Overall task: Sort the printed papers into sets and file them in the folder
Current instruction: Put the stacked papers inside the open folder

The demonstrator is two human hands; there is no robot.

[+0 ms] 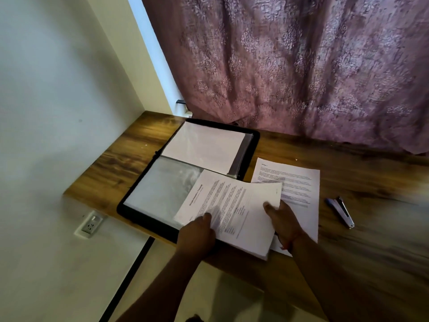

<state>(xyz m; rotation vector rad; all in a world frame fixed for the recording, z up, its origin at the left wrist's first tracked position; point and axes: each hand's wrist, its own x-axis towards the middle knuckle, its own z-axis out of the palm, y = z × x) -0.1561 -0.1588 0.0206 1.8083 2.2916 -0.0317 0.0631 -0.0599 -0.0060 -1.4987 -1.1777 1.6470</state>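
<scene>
A set of printed papers [234, 214] is held in both hands over the near right corner of an open black folder [251, 145], its left part overlapping the folder's lower clear sleeve and its right part reaching over the wooden desk [371, 228]. The left hand [197, 233] grips the set at its near left edge, thumb on top of the printed page and the fingers hidden beneath. The right hand [282, 219] holds the right edge, thumb pressed on the top sheet near the corner, the other fingers curled under the stack. The top right corner of the set lifts slightly.

The folder lies open on the desk, a blank white sheet [204, 146] in its far sleeve and a cloudy, empty-looking plastic pocket [162, 187] in the near one. Just right of the held set, partly beneath it, more printed pages [299, 182] lie flat on the desk. Further right lies a small stapler [341, 211], apart from the papers. A purple patterned curtain [301, 66] hangs behind the desk, and a wall socket [91, 225] sits below its left edge.
</scene>
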